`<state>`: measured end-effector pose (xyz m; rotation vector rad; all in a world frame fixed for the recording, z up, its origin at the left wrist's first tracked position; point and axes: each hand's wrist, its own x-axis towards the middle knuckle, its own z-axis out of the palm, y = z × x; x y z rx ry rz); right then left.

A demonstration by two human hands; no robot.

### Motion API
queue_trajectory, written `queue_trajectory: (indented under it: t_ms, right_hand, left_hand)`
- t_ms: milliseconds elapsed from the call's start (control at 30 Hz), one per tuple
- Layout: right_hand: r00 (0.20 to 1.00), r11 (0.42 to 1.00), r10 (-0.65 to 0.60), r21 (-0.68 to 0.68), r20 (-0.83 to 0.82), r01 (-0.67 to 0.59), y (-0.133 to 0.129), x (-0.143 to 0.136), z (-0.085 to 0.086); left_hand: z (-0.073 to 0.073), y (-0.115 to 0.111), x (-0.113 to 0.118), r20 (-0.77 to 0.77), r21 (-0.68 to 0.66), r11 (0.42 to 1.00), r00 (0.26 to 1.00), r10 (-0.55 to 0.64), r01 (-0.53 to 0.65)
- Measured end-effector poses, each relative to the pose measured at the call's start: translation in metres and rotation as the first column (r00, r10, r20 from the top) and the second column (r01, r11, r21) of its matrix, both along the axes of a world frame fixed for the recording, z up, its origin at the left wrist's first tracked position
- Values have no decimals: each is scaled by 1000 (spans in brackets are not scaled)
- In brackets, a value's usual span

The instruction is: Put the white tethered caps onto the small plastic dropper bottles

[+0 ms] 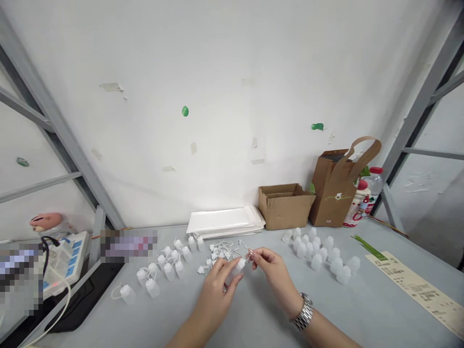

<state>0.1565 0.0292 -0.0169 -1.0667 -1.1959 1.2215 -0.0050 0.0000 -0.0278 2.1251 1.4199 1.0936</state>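
My left hand [217, 285] is closed around a small white squeeze bottle [239, 266], tilted toward the right. At the bottle's top, the thumb and fingertips of my right hand [273, 273] pinch what looks like the thin strap of its cap; the fingers partly hide it. Just behind my hands lies a loose pile of white caps with straps [222, 249]. On the left stand several capped bottles [169, 270] with looped straps. To the right, several translucent bottles without strapped caps [316, 262] are grouped on the grey table [250, 319].
White padded envelopes [224, 220], an open cardboard box [286, 212] and a brown paper bag [331, 193] line the wall. Drink bottles [375, 186] stand behind the bag. A paper label strip [416, 287] lies right; a power strip [68, 261] and black mat [87, 295] lie left.
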Motion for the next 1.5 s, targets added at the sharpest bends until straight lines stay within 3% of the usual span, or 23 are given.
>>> queue_trajectory:
  t_ms: [833, 1267, 1500]
  right_hand:
    - [997, 999, -34, -4, 70, 35, -3, -3, 2]
    - [967, 983, -102, 171, 234, 62, -6, -4, -5]
    - [969, 977, -38, 211, 245, -15, -9, -1, 2]
  left_hand:
    - [2, 0, 1, -3, 5, 1000, 1000, -6, 6]
    - [-6, -1, 2, 29, -20, 999, 998, -49, 49]
    - [-2, -1, 9, 94, -109, 991, 993, -72, 82]
